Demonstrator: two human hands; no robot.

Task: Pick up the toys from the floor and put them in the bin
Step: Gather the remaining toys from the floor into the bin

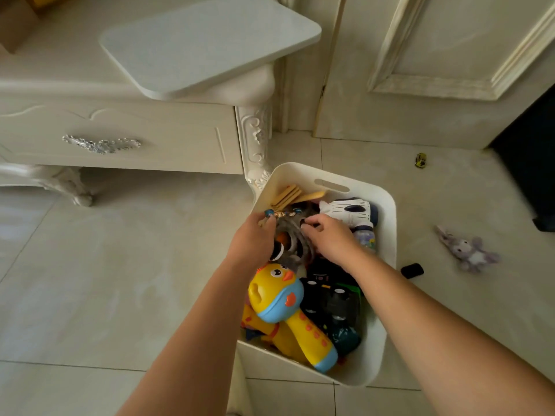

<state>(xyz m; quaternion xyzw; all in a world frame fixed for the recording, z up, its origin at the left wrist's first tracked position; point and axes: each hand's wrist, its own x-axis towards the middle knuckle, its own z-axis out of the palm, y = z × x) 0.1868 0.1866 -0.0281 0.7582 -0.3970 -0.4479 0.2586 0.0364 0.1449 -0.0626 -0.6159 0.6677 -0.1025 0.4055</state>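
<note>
A white plastic bin (387, 223) stands on the tiled floor, full of toys. Both my hands are over its middle. My left hand (255, 235) grips a small toy with blue and gold parts (280, 213). My right hand (327, 235) pinches the dark edge of a grey furry toy (292, 235) that lies in the bin between my hands. A yellow and blue chick toy (288, 307), a white spaceship toy (348, 211) and black toys (333, 301) fill the bin. On the floor to the right lie a purple plush bunny (468, 250), a small black piece (412, 270) and a tiny yellow car (421, 160).
A cream cabinet with a drawer (120, 136) and carved leg (255, 145) stands just left of the bin. A white board (210, 43) lies on its top. A cream door (435, 70) is behind; a dark object (531, 163) sits at the right edge.
</note>
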